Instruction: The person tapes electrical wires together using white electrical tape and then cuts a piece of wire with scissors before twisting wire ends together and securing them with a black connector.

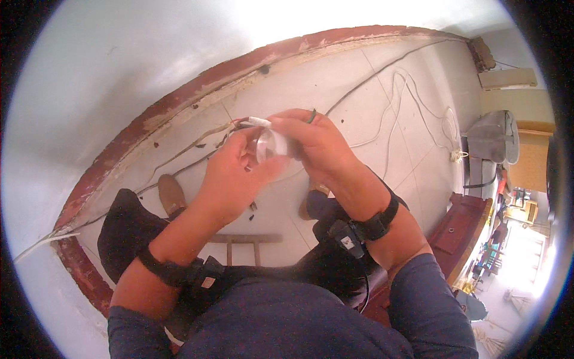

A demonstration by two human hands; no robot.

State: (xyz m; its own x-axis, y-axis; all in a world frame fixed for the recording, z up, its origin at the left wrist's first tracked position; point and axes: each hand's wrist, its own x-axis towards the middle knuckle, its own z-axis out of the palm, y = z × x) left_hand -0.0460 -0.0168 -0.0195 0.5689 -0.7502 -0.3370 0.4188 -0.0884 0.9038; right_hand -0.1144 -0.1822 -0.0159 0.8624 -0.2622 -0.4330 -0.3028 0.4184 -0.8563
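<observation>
1. left hand (230,173) up in front of me, fingers curled shut around the roll of white tape (272,145), thumb side pressing it.
2. right hand (314,143) pinched closed on the same roll and on the wire bundle (254,122), fingertips meeting my left hand's over it.
3. tape roll sits between both hands, held in the air above the tiled floor (359,96), not resting on anything.
4. wire bundle: a short white-wrapped bit shows at the top of my fingers, red and dark strands poke out left, a green bit (312,115) sticks out right.
5. progress, my guess: wrapping is partly done, white cover only on a short stretch, bare coloured ends still showing, roll not cut free yet.
6. around: loose white cable (418,102) and a dark cable trail over the floor toward the red skirting (179,102) and the wall; black wristbands with small devices on both wrists; wooden stool rungs (245,239) below my arms.
</observation>
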